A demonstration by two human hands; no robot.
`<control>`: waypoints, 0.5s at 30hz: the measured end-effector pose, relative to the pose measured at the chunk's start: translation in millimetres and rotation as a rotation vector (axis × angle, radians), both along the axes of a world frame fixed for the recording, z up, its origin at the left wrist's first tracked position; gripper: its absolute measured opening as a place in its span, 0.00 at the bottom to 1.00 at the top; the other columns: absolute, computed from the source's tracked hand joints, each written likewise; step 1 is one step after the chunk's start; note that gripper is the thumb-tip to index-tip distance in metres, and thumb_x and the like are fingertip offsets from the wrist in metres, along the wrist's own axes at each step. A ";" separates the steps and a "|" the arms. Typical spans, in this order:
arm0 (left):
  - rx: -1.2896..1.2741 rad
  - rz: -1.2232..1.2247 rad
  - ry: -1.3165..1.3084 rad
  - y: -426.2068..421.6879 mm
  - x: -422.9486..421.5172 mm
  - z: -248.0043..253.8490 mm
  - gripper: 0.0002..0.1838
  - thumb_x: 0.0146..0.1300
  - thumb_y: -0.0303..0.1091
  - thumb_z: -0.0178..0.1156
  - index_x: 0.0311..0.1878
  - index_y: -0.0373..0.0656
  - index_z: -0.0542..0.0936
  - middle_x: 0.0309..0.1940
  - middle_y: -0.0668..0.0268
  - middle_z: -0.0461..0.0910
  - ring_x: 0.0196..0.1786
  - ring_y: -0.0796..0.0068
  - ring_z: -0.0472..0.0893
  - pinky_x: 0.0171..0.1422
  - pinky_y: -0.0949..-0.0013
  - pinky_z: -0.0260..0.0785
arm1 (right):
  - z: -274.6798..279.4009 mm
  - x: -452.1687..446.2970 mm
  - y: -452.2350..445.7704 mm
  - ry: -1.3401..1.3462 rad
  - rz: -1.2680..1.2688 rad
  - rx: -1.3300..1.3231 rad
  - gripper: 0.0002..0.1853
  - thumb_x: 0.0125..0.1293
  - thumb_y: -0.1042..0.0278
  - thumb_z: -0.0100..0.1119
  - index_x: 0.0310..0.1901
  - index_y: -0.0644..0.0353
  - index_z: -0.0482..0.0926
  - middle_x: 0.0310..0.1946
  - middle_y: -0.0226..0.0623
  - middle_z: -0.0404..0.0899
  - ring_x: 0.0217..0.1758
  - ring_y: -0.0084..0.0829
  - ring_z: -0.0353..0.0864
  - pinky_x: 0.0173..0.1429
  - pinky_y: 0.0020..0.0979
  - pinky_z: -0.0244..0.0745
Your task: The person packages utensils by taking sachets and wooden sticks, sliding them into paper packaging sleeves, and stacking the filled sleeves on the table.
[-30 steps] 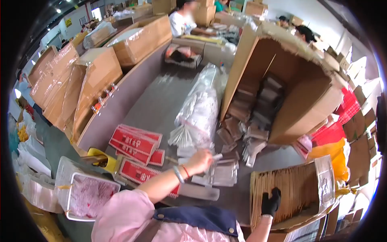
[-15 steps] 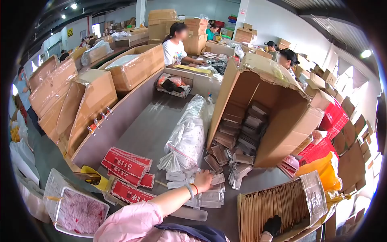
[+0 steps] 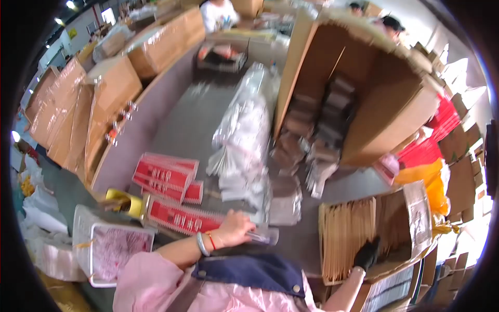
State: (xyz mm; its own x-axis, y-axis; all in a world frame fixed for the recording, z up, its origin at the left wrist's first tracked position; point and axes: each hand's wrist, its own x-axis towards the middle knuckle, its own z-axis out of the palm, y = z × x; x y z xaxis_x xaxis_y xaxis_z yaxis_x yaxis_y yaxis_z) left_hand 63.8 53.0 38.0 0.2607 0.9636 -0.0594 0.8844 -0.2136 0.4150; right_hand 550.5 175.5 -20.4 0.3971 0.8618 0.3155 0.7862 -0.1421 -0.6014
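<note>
My bare left hand (image 3: 235, 229), with a bracelet and red string at the wrist, has its fingers curled over the left end of a clear plastic sleeve (image 3: 264, 235). Red printed cards (image 3: 179, 217) with white lettering and toothed edges lie just left of it. Further up are flat clear packets (image 3: 285, 200) and a long plastic-wrapped bundle (image 3: 241, 125). My right hand (image 3: 367, 254), in a black glove, reaches into a low carton (image 3: 417, 208) at the right edge of a row of upright thin brown pieces (image 3: 347, 236). Blur hides what its fingers hold, if anything.
A large carton (image 3: 387, 112) on its side spills dark packets (image 3: 340, 112). A white basket (image 3: 96, 278) of pinkish strands and a yellow tape dispenser (image 3: 125, 202) stand left. Cartons (image 3: 163, 39) line the left wall; a wire basket (image 3: 221, 58) sits at the far end.
The view has tipped downward. My left hand has moved from the clear packets to the plastic sleeve nearer me. In the low carton, a gap shows right of the brown pieces, beside my gloved hand.
</note>
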 end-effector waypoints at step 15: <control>0.152 0.177 -0.057 -55.2 -34.1 -3.1 0.36 0.37 0.43 0.78 0.54 0.43 0.80 0.53 0.66 0.76 0.58 0.58 0.71 0.65 0.51 0.60 | 18.6 -258.9 -59.3 -0.279 1.332 -0.269 0.16 0.65 0.61 0.62 0.54 0.48 0.82 0.33 0.42 0.80 0.37 0.43 0.81 0.42 0.44 0.76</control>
State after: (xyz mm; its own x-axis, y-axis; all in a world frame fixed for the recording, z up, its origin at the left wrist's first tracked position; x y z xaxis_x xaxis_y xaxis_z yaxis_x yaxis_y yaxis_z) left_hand 29.8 -2.2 34.9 0.0857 0.9913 0.0998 0.8894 -0.1212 0.4407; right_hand 291.6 116.1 -1.9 -0.8118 0.5838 0.0129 0.5079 0.7168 -0.4778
